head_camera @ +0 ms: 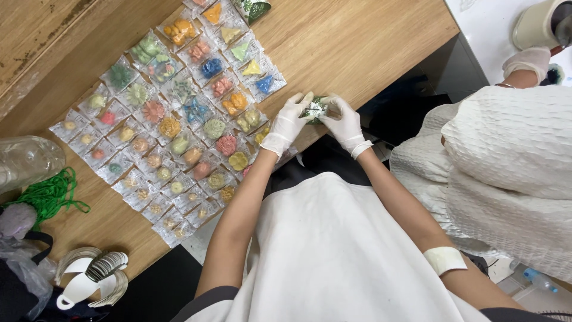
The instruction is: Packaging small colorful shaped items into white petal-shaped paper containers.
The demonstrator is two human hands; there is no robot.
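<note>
Two white-gloved hands meet at the near edge of a wooden table [369,42], both gripping one small green-and-white patterned packet [314,109]. The left hand [290,121] pinches the packet's left side with its fingers spread upward; the right hand [344,121] closes around the right side, so the packet sits between the two palms, just above the table's edge.

Just to the left of the hands, rows of small clear sealed bags [173,119] lie flat on the wood, each holding a coloured moulded piece: orange, green, blue, pink and yellow shapes, some flower-like, some triangular. The rows run diagonally from the table's near edge toward its far side. A second green-and-white patterned packet [253,8] rests at the far end of the rows.

At the far left lie a clear plastic bottle [27,160], a bundle of green cord [50,194] and a stack of white paper tags [98,275].

On the right, another person in a white textured garment [506,161] stands close by, a gloved hand [527,61] raised near a pale cup [536,24].
</note>
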